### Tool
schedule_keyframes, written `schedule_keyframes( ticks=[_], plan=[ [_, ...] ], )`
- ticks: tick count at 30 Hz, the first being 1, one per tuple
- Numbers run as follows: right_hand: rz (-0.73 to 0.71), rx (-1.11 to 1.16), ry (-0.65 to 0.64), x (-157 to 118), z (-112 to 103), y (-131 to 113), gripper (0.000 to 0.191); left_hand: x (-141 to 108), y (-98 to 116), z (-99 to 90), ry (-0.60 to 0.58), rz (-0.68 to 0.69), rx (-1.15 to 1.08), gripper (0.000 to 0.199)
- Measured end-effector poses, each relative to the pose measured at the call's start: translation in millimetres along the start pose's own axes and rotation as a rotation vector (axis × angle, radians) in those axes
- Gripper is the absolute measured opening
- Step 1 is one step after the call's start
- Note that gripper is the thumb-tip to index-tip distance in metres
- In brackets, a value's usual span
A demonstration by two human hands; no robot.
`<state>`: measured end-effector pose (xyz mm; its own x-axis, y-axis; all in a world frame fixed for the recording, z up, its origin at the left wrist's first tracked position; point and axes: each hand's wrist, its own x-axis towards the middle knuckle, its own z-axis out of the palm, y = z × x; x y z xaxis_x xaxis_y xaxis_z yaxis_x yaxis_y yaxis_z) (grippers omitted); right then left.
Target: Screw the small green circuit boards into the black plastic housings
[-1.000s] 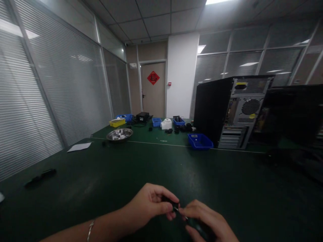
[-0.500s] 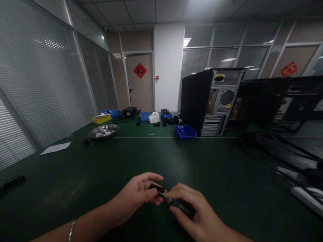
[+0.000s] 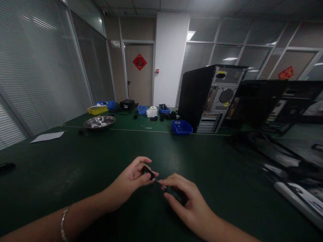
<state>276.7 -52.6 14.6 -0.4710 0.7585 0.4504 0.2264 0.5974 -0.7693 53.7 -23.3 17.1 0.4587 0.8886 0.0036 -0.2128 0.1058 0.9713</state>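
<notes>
My left hand (image 3: pixel 135 176) pinches a small black box-shaped part (image 3: pixel 148 172) between thumb and fingers, its index finger raised. My right hand (image 3: pixel 185 196) is closed on what looks like a screwdriver (image 3: pixel 163 185). Its thin metal shaft points left at the black part, and the tip meets or nearly meets the part's near right edge. The dark handle is mostly hidden in my palm. Both hands are above the green tabletop (image 3: pixel 121 148).
A blue bin (image 3: pixel 182 128) sits before a black computer tower (image 3: pixel 195 97). A metal bowl (image 3: pixel 99 127) of small parts and a paper sheet (image 3: pixel 47 136) lie left. Small bins and a white device (image 3: pixel 152 112) stand at the back. Dark cables (image 3: pixel 254 144) lie right.
Both hands appear higher and further left, with the view itself tilted down and shifted. The black part is turned, and more of the metal shaft shows between the hands.
</notes>
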Motion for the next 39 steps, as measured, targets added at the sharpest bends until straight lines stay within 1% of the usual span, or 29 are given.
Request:
schedule_keyframes(
  ticks=[2,6,10,13,15,17,20,25,29,33,39],
  plan=[
    [0.003,0.003,-0.008,0.7,-0.5,-0.1,0.030,0.8,-0.9,-0.4,-0.011,-0.012,0.025,0.030],
    [0.004,0.008,-0.014,1.2,-0.7,1.3,0.030,2.4,-1.8,-0.9,-0.064,-0.017,0.246,0.022],
    [-0.006,0.007,-0.012,-0.5,0.3,2.0,0.030,-2.1,2.8,3.1,-0.071,-0.024,0.475,0.035],
    [0.021,-0.018,-0.021,-1.0,0.0,1.6,0.031,-7.9,9.0,6.2,-0.048,0.062,0.705,0.040],
    [0.037,-0.034,-0.027,-0.4,-0.6,1.2,0.031,-10.3,11.7,7.0,-0.037,0.103,0.784,0.040],
    [0.039,-0.036,-0.032,0.6,-1.1,1.0,0.031,-10.8,11.8,6.8,-0.039,0.072,0.748,0.041],
    [0.033,-0.029,-0.034,1.8,-1.2,0.9,0.030,-8.4,9.5,6.2,-0.052,-0.010,0.614,0.040],
    [-0.001,-0.006,-0.029,1.4,0.1,2.1,0.032,-3.7,9.6,5.3,-0.074,-0.013,0.416,0.038],
    [-0.015,0.014,-0.035,0.5,0.4,2.3,0.032,-1.7,7.9,1.3,-0.072,-0.092,0.296,0.037],
    [-0.013,0.020,-0.051,0.9,-0.6,0.8,0.032,-0.6,4.5,-1.9,-0.074,-0.128,0.166,0.034],
    [-0.001,0.018,-0.051,1.2,-1.7,1.7,0.030,-0.3,10.2,0.5,-0.067,-0.215,0.074,0.038]
  ],
)
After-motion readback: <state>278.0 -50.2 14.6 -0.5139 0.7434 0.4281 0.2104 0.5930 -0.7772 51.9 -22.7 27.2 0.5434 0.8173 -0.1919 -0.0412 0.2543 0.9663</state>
